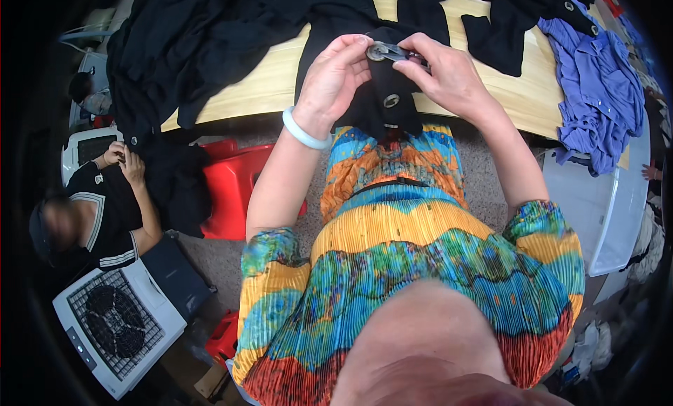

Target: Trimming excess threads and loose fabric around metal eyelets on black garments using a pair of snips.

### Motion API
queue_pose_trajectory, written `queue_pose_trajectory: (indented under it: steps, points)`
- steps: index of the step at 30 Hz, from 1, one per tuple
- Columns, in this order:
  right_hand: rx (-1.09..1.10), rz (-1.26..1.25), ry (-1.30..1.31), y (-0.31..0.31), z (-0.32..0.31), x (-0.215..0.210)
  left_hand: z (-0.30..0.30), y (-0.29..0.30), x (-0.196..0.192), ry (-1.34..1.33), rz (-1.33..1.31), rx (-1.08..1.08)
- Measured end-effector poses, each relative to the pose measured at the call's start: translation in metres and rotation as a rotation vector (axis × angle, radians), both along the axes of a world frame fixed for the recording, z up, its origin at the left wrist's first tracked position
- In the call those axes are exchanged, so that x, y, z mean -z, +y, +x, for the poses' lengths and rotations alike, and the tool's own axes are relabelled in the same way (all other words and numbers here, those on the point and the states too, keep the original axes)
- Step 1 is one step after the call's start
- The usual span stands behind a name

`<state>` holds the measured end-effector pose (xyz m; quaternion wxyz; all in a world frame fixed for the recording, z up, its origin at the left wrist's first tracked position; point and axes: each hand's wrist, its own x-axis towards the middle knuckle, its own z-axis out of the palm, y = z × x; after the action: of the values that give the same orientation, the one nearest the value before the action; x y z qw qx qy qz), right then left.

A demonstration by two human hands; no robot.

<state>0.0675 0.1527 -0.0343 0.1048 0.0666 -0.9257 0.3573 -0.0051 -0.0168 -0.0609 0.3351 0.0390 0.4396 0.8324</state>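
Note:
My left hand (331, 78) pinches a large round button (376, 51) at the edge of a black garment (382, 80), which hangs over the table edge toward my lap. In my right hand (449, 73) is a small pair of thread snips (399, 53), held between thumb and fingers. Its tips reach the button, touching or very close to it. A second, similar button (391, 100) shows lower down on the same black cloth. Whether the blades have thread between them is too small to make out.
Black garments (210, 42) spread over the wooden table (238, 91). Purple clothing (596, 84) is heaped at its right end, above a pale plastic bin (585, 217). To the left are a red stool (235, 182), a seated co-worker (105, 210) handling black cloth, and a fan unit (119, 322).

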Motion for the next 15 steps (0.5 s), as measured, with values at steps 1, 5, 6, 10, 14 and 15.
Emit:
queue_pose_trajectory:
  steps: [1, 5, 6, 10, 14, 15]
  points:
    - [-0.021, 0.014, 0.006, -0.0003, -0.0008, 0.0006, -0.0008, -0.0003, 0.0009, -0.01, 0.021, 0.021]
    - [-0.033, 0.033, 0.02, -0.0006, -0.0033, 0.0041, 0.001, 0.0002, -0.0012, -0.001, 0.04, 0.034]
    - [-0.031, 0.03, 0.021, -0.0011, -0.0038, 0.0035, 0.0016, -0.0002, -0.0027, -0.002, 0.043, 0.052]
    - [-0.029, 0.027, 0.046, -0.0027, -0.0039, 0.0059, 0.0026, -0.001, -0.0043, 0.002, 0.064, 0.095]
    - [-0.031, 0.08, 0.046, -0.0042, -0.0037, 0.0079, 0.0005, -0.0035, 0.0001, -0.004, 0.076, 0.121]
    - [-0.024, 0.017, 0.031, -0.0038, -0.0022, 0.0095, -0.0009, -0.0043, 0.0013, -0.029, 0.097, 0.111]
